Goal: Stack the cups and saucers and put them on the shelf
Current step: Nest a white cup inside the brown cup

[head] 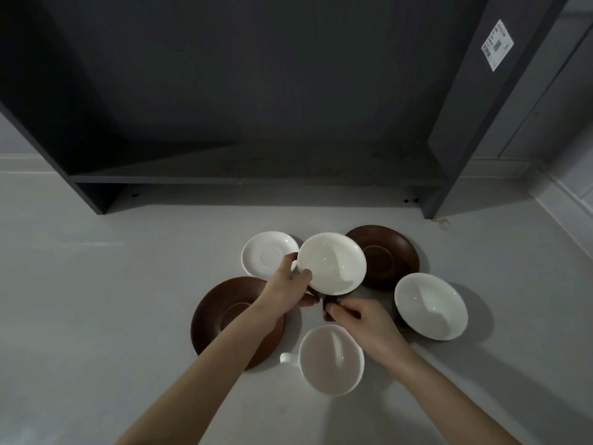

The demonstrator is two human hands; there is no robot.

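My left hand grips the left rim of a white cup, held just above the floor in the middle of the group. My right hand is closed on a dark brown piece under that cup's near edge; most of it is hidden, so I cannot tell if it is a cup or a saucer. A second white cup stands to the right. A third stands in front, its handle pointing left. A white saucer and two brown saucers lie around them.
A dark grey shelf unit stands behind the crockery, its lowest board just above the pale grey floor. Its right side panel carries a white label. A pale wall and skirting run along the right.
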